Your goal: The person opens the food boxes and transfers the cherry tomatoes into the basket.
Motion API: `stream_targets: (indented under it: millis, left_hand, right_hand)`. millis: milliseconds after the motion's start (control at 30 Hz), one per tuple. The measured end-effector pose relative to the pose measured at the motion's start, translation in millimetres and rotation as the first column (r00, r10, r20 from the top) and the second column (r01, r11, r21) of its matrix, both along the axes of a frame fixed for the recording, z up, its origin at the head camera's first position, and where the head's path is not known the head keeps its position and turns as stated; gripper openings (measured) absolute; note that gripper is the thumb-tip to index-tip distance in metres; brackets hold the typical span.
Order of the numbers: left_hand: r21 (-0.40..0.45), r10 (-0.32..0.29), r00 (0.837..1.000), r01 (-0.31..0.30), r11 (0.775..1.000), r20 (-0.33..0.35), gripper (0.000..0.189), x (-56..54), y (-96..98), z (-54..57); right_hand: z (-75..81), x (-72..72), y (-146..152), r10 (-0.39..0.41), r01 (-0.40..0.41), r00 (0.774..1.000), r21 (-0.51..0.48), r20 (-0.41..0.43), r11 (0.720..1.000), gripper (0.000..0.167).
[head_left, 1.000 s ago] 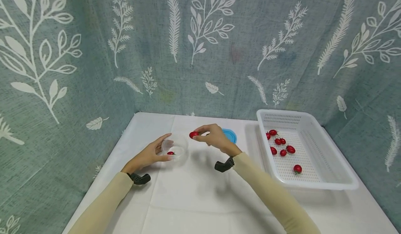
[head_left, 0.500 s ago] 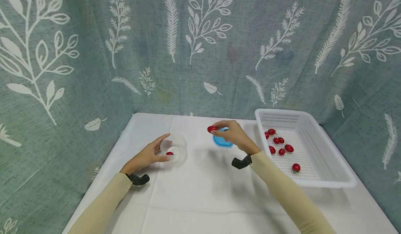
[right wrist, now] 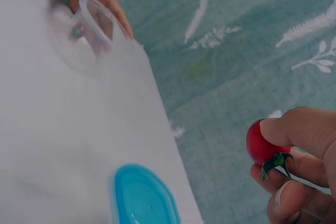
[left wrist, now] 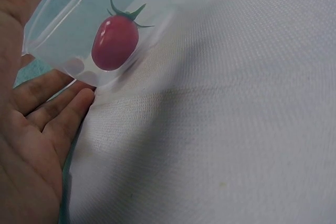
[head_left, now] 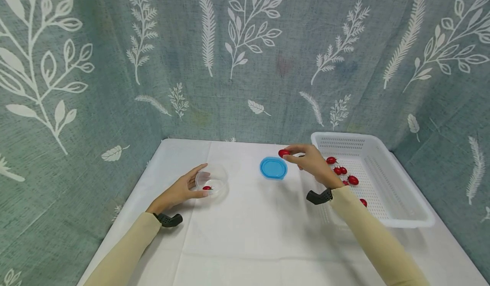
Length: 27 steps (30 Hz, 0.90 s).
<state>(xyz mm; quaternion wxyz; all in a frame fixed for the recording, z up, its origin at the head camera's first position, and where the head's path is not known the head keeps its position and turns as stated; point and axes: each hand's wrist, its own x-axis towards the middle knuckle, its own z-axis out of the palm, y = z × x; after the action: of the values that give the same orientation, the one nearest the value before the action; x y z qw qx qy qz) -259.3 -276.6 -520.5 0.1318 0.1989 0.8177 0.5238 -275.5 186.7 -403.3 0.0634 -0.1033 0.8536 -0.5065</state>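
My left hand (head_left: 183,190) holds a clear plastic cup-like container (head_left: 221,178) on the left of the table, fingers and thumb round its side. Inside lies one cherry tomato (left wrist: 115,43) with a green stem. To the right, my right hand (head_left: 311,163) pinches another cherry tomato (right wrist: 258,144) between thumb and fingers, its green calyx hanging below. That hand is above the table, between a blue lid (head_left: 273,168) and the white basket, whose left side its wrist partly covers.
A white perforated plastic basket (head_left: 400,223) stands at the right with several cherry tomatoes (head_left: 353,180) in it. White cloth covers the table (head_left: 229,235). A grey-green leaf-patterned curtain (head_left: 229,107) hangs behind and at both sides.
My right hand has moved right with its tomato, from beside the clear container, past the blue lid, to the basket's left edge. The lid is now uncovered. My left hand stays in place.
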Motion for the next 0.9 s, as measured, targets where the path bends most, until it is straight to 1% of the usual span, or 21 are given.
stream_targets:
  millis: [233, 367, 433, 567, 733, 833, 900]
  left_hand:
    - [-0.009, 0.006, 1.0, -0.006, 1.0, 0.006, 0.101, 0.8, -2.0, -3.4]
    - [-0.007, 0.009, 1.0, -0.009, 1.0, 0.008, 0.101, 0.9, -1.5, -3.1]
    - [-0.005, 0.001, 1.0, -0.001, 1.0, 0.005, 0.101, 0.9, -1.3, -2.7]
    - [-0.006, -0.007, 1.0, 0.007, 1.0, -0.001, 0.1, 0.3, -1.3, -2.2]
    - [-0.003, -0.002, 1.0, 0.002, 1.0, 0.005, 0.099, -0.2, -1.5, -1.2]
    - [0.0, -0.001, 1.0, 0.001, 1.0, 0.003, 0.1, -0.5, -1.6, -1.4]
    - [0.0, -0.001, 1.0, 0.001, 1.0, -0.001, 0.1, -1.1, -1.9, -2.7]
  right_hand:
    - [0.6, 5.1, 31.7, -0.062, 0.061, 0.998, 0.041, 0.023, 0.997, 0.046]
    - [-1.2, 7.1, 50.4, -0.084, 0.082, 0.996, 0.056, 0.041, 0.995, 0.05]
    - [-2.3, 8.6, 59.4, -0.095, 0.092, 0.994, 0.063, 0.049, 0.994, 0.051]
    - [-2.9, 11.6, 77.3, -0.117, 0.113, 0.993, 0.092, 0.033, 0.989, 0.053]
    - [-3.5, 14.9, 96.4, -0.155, 0.15, 0.987, 0.097, 0.044, 0.984, 0.053]
    - [-6.6, 16.3, 107.1, -0.171, 0.165, 0.984, 0.111, 0.048, 0.98, 0.057]
    - [-9.1, 16.9, 112.6, -0.182, 0.176, 0.983, 0.132, 0.037, 0.976, 0.059]
